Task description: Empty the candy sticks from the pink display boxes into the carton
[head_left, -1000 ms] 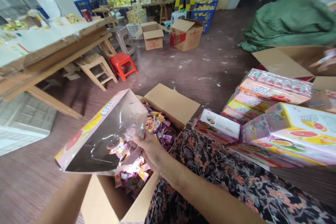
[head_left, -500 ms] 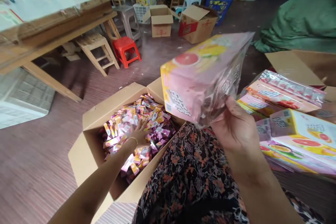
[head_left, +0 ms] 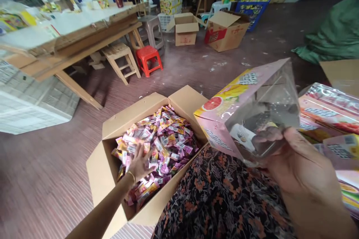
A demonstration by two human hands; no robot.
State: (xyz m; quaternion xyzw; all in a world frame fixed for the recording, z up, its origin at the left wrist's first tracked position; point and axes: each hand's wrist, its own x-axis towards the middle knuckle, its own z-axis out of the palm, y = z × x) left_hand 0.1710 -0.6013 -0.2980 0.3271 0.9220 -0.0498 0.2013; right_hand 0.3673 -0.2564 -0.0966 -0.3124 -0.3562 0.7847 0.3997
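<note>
My right hand [head_left: 303, 160] grips a pink and yellow candy display box [head_left: 218, 123] by its clear plastic side. Grapefruit pictures are printed on it, and the box is tilted so its window faces me. Through the plastic I see a white card-like piece; the rest inside looks hollow. My left hand [head_left: 141, 162] lies with fingers spread on a heap of small wrapped candies [head_left: 171, 130] in pink, purple and yellow wrappers. They fill a large open cardboard carton [head_left: 134, 117] in front of my knees.
More printed candy boxes [head_left: 331, 112] are stacked at my right, beside a green sack [head_left: 333, 33]. A long wooden table [head_left: 92, 30] runs along the left, with a wooden stool [head_left: 120, 58] and a red stool [head_left: 148, 59] near it. Open cartons [head_left: 186, 28] stand farther back.
The view has swung a little to the left. My right hand has turned the display box so its clear side shows more. My left hand stays on the candies, its fingers more widely spread.
</note>
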